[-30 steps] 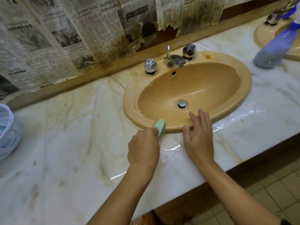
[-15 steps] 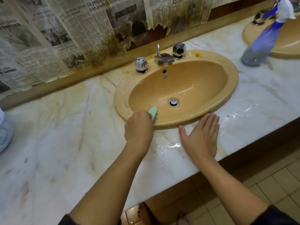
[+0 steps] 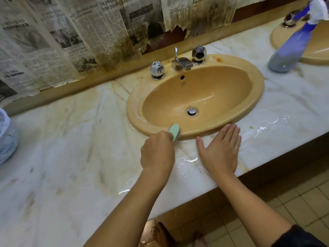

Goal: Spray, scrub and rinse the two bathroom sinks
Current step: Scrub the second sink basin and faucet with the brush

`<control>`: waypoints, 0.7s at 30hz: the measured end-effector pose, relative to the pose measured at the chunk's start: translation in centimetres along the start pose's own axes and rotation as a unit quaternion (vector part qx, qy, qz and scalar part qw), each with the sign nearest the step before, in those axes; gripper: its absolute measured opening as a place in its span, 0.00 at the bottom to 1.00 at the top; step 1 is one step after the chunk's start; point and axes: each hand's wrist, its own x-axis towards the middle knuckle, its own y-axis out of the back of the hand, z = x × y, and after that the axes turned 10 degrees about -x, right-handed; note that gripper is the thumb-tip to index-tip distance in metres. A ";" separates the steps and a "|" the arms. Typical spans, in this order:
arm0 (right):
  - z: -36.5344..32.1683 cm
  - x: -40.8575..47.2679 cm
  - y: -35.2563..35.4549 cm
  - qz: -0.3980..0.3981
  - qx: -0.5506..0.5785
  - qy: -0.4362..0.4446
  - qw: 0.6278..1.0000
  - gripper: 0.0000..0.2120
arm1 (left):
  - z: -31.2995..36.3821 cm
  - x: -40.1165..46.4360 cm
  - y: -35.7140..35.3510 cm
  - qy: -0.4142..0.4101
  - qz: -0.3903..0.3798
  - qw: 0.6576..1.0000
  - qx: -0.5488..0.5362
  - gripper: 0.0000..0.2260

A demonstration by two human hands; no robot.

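The left hand is curled tight around a green scrub brush, pressing it on the near rim of the yellow sink, while the right hand lies flat with fingers spread on the wet marble counter, fingertips touching the rim. A blue spray bottle stands to the right between this sink and the second sink, and a white basket sits far left. Since half a second ago the brush sits at much the same spot on the rim and the right hand stays flat beside it.
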 end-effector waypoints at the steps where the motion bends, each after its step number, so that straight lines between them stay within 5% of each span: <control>1: 0.0 0.0 -0.1 0.001 -0.001 -0.001 1.000 0.50 | 0.2 1.2 0.0 0.008 0.006 1.000 -0.012 0.11; 21: 0.0 -0.2 0.7 -0.024 0.019 -0.009 0.999 0.47 | 1.0 1.6 0.3 -0.001 -0.018 1.000 -0.025 0.11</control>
